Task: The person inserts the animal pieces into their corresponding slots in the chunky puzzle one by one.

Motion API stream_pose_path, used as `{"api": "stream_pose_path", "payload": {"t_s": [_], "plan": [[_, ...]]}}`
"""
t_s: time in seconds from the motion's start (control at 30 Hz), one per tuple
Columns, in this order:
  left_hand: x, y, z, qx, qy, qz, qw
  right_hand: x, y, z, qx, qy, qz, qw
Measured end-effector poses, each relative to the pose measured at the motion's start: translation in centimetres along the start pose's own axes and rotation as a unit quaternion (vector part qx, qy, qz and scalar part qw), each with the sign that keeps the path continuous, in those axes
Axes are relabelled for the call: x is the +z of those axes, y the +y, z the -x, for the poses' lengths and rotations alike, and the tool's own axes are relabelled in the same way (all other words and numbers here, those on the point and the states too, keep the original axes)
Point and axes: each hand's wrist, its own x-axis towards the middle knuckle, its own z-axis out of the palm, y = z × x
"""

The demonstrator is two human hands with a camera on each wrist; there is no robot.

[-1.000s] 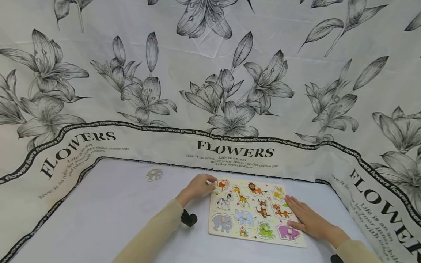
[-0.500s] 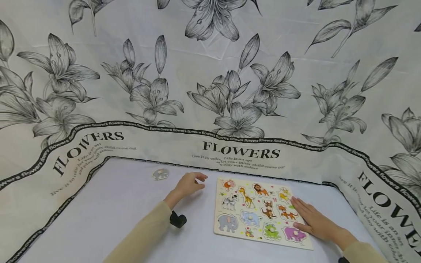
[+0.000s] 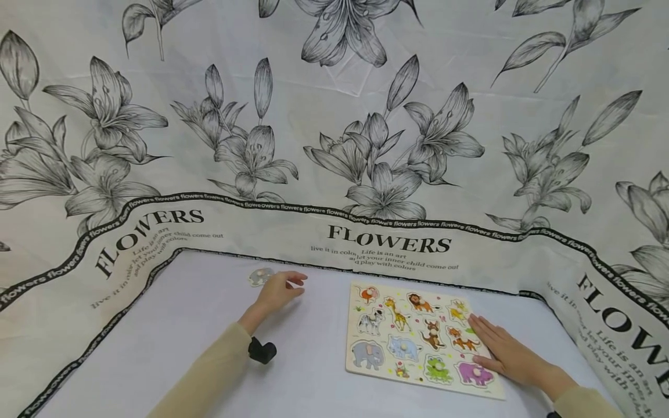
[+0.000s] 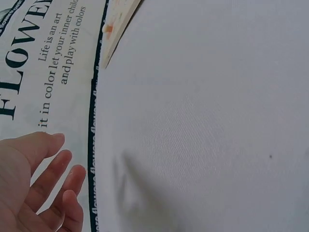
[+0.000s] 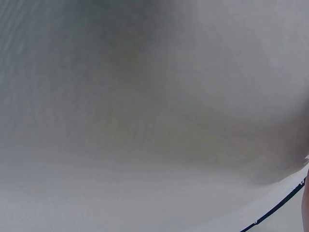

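Note:
In the head view, a wooden animal puzzle board (image 3: 360, 342) lies on the white tabletop right of centre. My right hand (image 3: 507, 351) rests on its right edge with straight fingers, beside the purple hippo piece (image 3: 474, 374). My left hand (image 3: 277, 295) is over the cloth to the left of the board, fingers relaxed and holding nothing. Just behind it lies a loose grey elephant piece (image 3: 258, 275), partly hidden by that hand. The left wrist view shows the same loosely bent fingers and a corner of the board at the top.
Several animal pieces sit in the board, among them a frog (image 3: 438, 368) and a light blue animal piece (image 3: 402, 347). A flower-printed curtain (image 3: 389, 237) with a black-edged band stands behind the table. The right wrist view is mostly blurred cloth.
My left hand has left the board's upper left corner and moved left, to beside the loose elephant piece. My right hand stays on the board's edge. The head view has shifted slightly left.

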Motion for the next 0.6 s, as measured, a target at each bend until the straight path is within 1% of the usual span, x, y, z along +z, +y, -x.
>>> {"api": "stream_pose_path", "payload": {"t_s": [0.07, 0.17, 0.3, 0.4, 0.6], "plan": [[-0.5, -0.6, 0.1, -0.008, 0.01, 0.008, 0.9999, 0.0, 0.0, 0.0, 0.001, -0.003, -0.001, 1.0], [-1.2, -1.6, 0.1, -0.009, 0.027, 0.018, 0.9994, 0.0, 0.1, -0.1, 0.002, -0.005, -0.004, 1.0], [-2.0, -2.8, 0.3, 0.009, 0.056, 0.021, 0.9982, -0.1, 0.1, 0.0, 0.003, -0.004, -0.007, 1.0], [-2.6, -3.5, 0.5, 0.012, 0.071, 0.018, 0.9973, -0.1, 0.1, 0.0, 0.001, -0.003, -0.008, 1.0], [-4.0, -4.7, 1.0, -0.011, 0.084, 0.018, 0.9962, -0.4, -0.1, -0.2, -0.008, -0.003, -0.011, 0.9999]]}}
